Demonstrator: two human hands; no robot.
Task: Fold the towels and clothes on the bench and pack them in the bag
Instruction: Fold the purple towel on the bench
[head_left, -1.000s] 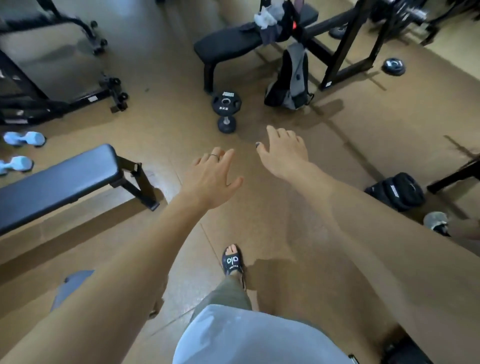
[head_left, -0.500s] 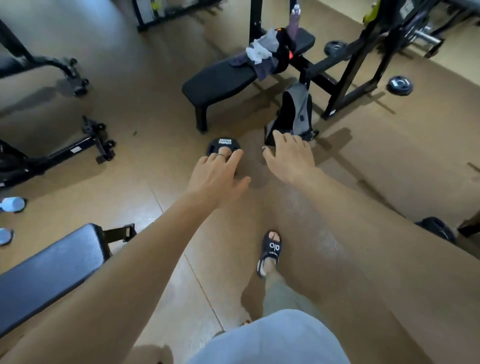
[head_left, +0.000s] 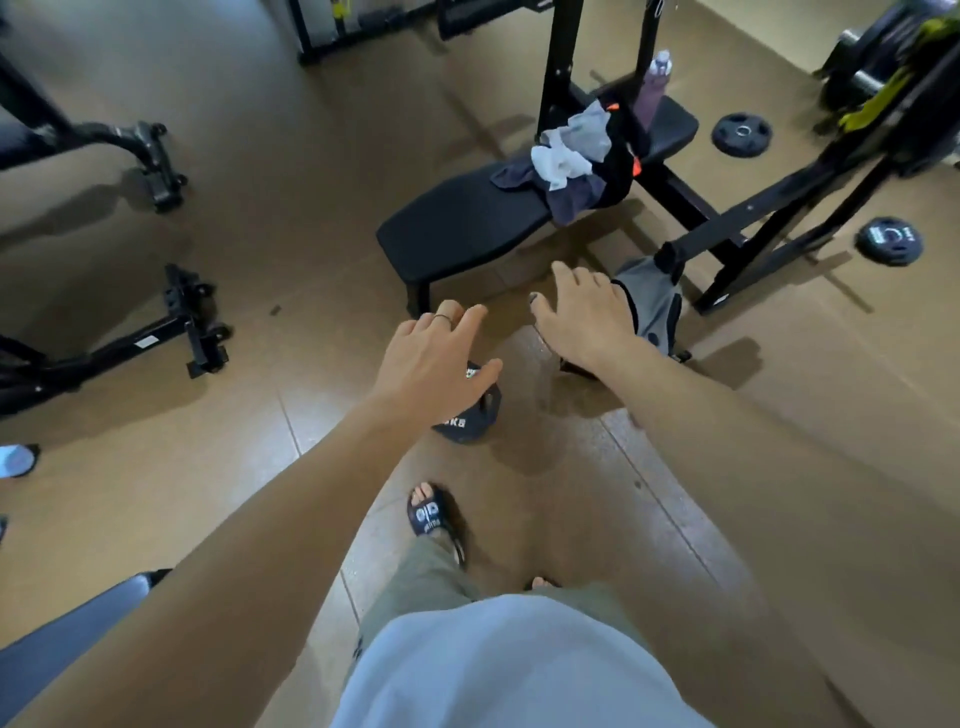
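Note:
A heap of white, grey, dark blue and black towels and clothes (head_left: 574, 156) lies on a black weight bench (head_left: 457, 223) ahead of me. A grey and black bag (head_left: 654, 306) stands on the floor beside the bench's rack, partly hidden behind my right hand (head_left: 584, 317). Both my arms reach forward in the air, short of the bench. My left hand (head_left: 431, 358) has its fingers spread and holds nothing. My right hand is also spread and holds nothing.
A black 5 kg dumbbell (head_left: 467, 415) stands on the floor under my left hand. A purple bottle (head_left: 652, 88) stands on the bench's far end. Weight plates (head_left: 740, 134) lie at the right. Black machine frames (head_left: 156, 332) stand at the left. My sandalled foot (head_left: 428, 514) is below.
I have walked closer to the bench with both arms held out. The bench, clothes and bag now look larger and nearer. The dumbbell has passed under my left hand.

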